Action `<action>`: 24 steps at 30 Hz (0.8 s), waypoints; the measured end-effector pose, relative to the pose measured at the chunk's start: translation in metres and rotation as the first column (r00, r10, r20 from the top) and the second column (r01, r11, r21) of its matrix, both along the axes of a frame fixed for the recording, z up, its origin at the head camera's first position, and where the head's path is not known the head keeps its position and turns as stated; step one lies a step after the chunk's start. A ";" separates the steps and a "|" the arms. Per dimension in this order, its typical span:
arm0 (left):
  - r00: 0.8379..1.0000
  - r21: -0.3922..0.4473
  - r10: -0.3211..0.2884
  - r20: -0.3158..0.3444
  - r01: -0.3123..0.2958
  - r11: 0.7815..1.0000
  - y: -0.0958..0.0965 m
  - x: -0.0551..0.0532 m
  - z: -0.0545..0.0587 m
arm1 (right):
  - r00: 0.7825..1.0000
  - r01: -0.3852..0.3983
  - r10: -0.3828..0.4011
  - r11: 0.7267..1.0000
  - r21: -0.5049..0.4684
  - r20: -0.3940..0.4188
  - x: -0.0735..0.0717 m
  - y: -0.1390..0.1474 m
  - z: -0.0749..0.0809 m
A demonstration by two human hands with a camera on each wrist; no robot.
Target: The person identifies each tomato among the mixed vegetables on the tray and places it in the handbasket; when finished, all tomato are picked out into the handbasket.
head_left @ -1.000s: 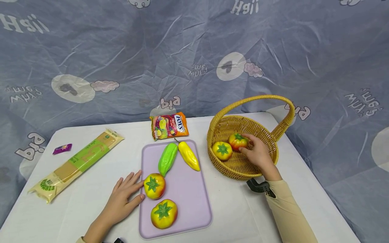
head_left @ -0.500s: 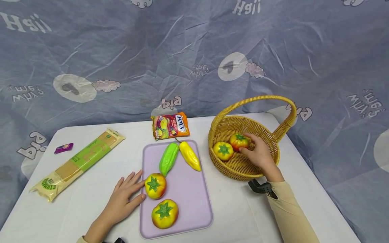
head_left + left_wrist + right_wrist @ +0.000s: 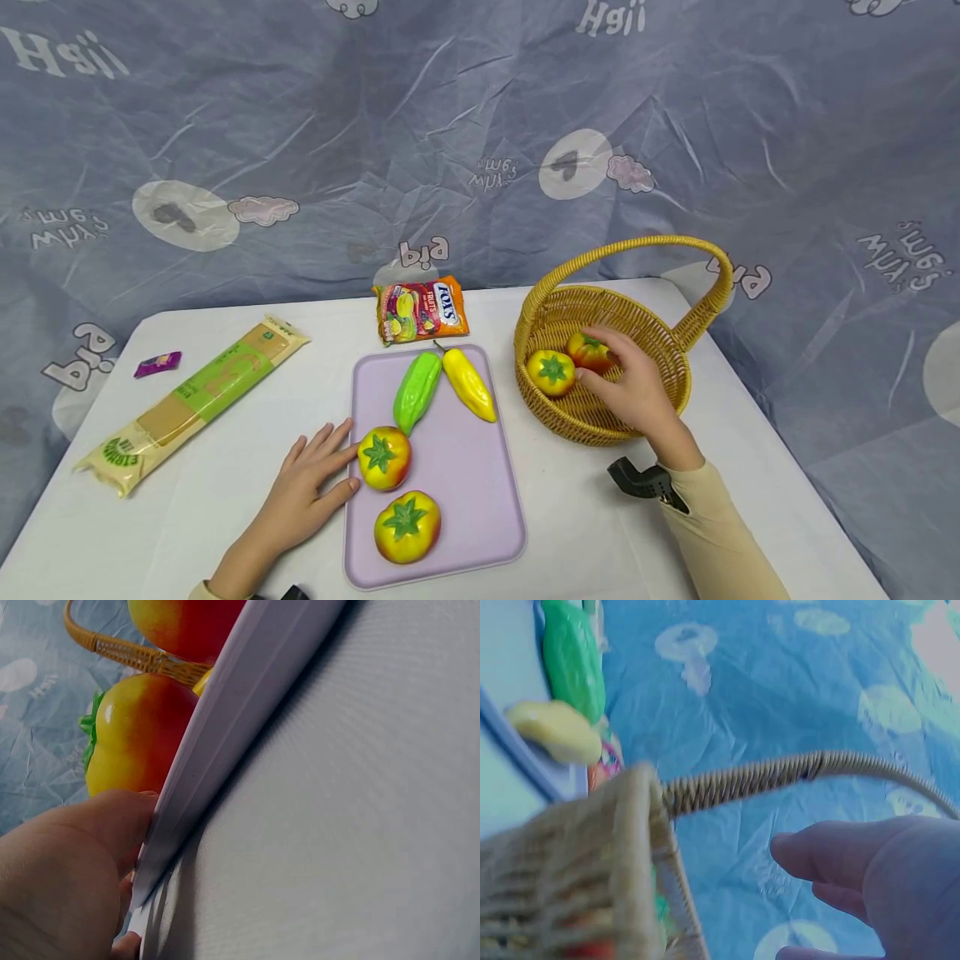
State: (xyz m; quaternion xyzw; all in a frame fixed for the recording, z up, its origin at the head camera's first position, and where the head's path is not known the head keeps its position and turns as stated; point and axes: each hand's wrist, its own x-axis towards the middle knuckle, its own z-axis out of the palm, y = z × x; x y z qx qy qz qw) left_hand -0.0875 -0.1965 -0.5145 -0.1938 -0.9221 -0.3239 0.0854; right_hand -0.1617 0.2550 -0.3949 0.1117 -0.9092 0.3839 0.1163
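My right hand [image 3: 630, 383] is over the wicker basket [image 3: 678, 392], its fingers spread and nothing in its grasp. Below its fingertips lies a red-yellow toy persimmon [image 3: 587, 354], partly hidden by the hand. Beside that one, also in the basket, is a yellow persimmon [image 3: 551, 372] with a green leafy top. My left hand [image 3: 307, 483] rests flat at the left edge of the lilac tray [image 3: 472, 500], fingertips close to another persimmon [image 3: 384, 458]. A further persimmon [image 3: 407, 527] sits nearer on the tray. In the right wrist view the thumb [image 3: 817, 851] is straight beside the basket handle [image 3: 742, 784].
A green pepper [image 3: 417, 393] and a yellow pepper [image 3: 468, 385] lie at the tray's far end. Behind them is an orange candy bag [image 3: 422, 311]. To the left are a long noodle packet [image 3: 195, 400] and a small purple wrapper [image 3: 157, 364]. The basket handle arches high.
My right hand has let go of the persimmon in the basket and lifted slightly, thumb drawn off it. The left hand stays in place.
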 end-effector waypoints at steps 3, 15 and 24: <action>1.000 -0.010 0.003 0.012 -0.003 1.000 0.000 0.000 -0.001 | 0.997 -0.045 0.046 0.999 0.017 -0.056 0.005 -0.007 0.002; 1.000 -0.005 0.006 0.024 -0.006 1.000 -0.001 -0.001 -0.003 | 0.971 -0.223 0.223 0.975 0.009 -0.090 0.023 -0.032 0.001; 1.000 0.000 0.000 0.006 0.000 1.000 -0.001 0.000 0.000 | 0.922 -0.360 0.363 0.932 0.046 -0.135 0.036 -0.058 -0.007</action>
